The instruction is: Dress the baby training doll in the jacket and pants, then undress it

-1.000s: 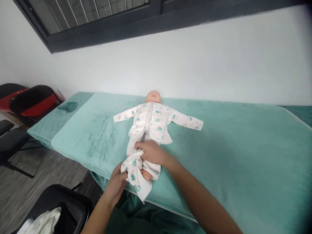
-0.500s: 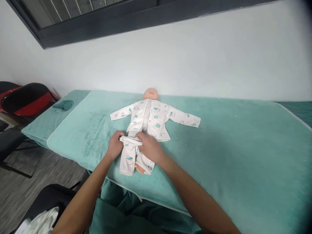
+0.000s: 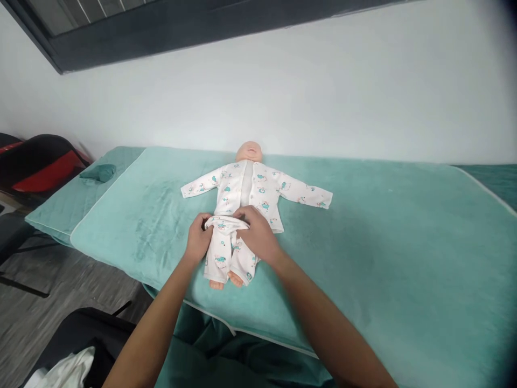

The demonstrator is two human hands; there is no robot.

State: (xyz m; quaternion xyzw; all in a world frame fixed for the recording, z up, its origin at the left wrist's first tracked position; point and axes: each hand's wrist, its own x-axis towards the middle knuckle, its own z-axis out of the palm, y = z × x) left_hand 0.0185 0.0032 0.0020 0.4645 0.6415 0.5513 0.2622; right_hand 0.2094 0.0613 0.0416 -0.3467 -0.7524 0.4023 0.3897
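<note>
In the head view, the doll lies on its back on the green bed, with its head near the wall. The small white pants are on its legs, and both feet poke out at the bottom. The left hand is curled nearly closed and pinches one side of the waistband. The right hand is curled too, and its fingers and thumb pinch the other side. The step looks like pulling the pants up. To do it well, I think both sides should go up together, bit by bit, with the rolled top opened flat and the jacket kept from getting caught. The fingers hide parts of the waistband, so I can't tell if it is twisted. The pants' back is underneath, and the cloth at the bottom left is cut off.
</note>
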